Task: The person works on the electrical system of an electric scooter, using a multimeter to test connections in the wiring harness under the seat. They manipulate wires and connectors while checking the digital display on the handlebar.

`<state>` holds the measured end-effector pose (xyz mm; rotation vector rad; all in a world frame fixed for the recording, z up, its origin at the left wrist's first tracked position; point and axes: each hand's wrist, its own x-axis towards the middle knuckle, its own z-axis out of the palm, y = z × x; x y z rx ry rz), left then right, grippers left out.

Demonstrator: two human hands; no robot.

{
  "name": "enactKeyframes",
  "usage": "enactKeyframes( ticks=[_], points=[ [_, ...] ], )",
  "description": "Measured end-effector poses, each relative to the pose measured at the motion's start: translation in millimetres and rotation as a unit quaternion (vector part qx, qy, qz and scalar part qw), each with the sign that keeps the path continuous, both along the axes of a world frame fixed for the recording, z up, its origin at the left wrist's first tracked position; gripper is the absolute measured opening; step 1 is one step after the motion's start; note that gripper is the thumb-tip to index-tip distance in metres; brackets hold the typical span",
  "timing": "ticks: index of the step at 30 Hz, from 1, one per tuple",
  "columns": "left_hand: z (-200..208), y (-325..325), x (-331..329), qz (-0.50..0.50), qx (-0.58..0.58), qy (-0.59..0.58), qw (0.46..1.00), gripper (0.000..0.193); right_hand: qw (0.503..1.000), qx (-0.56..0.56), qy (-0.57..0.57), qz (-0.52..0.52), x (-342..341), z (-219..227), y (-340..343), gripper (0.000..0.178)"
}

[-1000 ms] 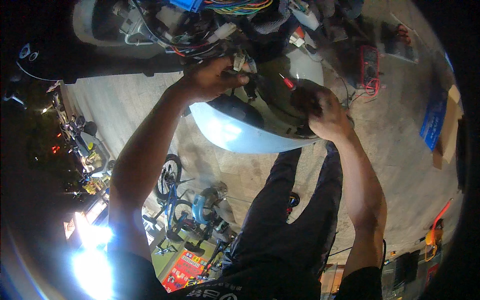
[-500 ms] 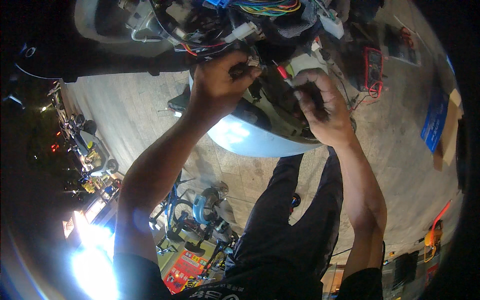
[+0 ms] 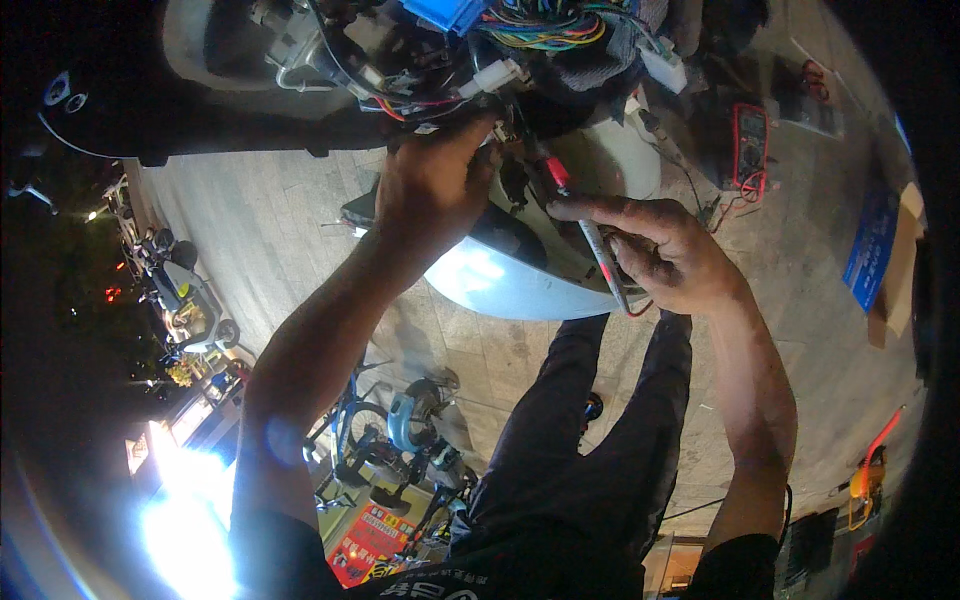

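Observation:
My right hand (image 3: 670, 255) holds a slim test probe (image 3: 592, 240) with a red front end between thumb and fingers. The probe slants up and left toward the wiring, and a thin lead loops from its lower end. Close to its tip, my left hand (image 3: 430, 190) is closed at a small wire connector (image 3: 502, 130); its fingertips are partly hidden. Above both hands are bundled coloured wires (image 3: 545, 30), a white plug (image 3: 492, 77) and another white connector (image 3: 662, 68). A pale blue curved body panel (image 3: 510, 285) lies below the hands.
A red-edged multimeter (image 3: 750, 140) with red leads rests on the right. Farther right is a blue and brown cardboard box (image 3: 880, 255). Parked scooters (image 3: 180, 280) line the left, and a bright lamp (image 3: 190, 530) glares at lower left.
My right hand has shifted down and right and turned, so more of the probe shows. The probe's tip now points up into the wiring by my left hand, which has moved slightly left.

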<state>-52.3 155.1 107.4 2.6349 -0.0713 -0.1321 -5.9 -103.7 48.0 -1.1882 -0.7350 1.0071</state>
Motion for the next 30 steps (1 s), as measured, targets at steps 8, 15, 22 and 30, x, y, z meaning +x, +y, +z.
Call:
enactKeyframes(
  ticks=[8, 15, 22, 30],
  points=[
    [-8, -1, -2, 0.031, -0.005, -0.011, 0.999, 0.026, 0.993, -0.045, 0.098, -0.040, -2, 12, 5, 0.037],
    [-10, -2, -1, 0.044, 0.003, 0.007, 0.999, 0.024, 0.974, -0.110, -0.070, -0.187, -6, 11, 27, 0.031],
    [-9, 1, 0, 0.015, -0.021, -0.012, 1.000, 0.028, 0.954, -0.128, -0.157, -0.221, -4, 5, 30, 0.027],
    [-7, 3, 3, 0.003, -0.014, 0.003, 1.000, 0.029, 0.948, -0.160, -0.172, -0.217, 2, 17, 30, 0.026]
  ],
)
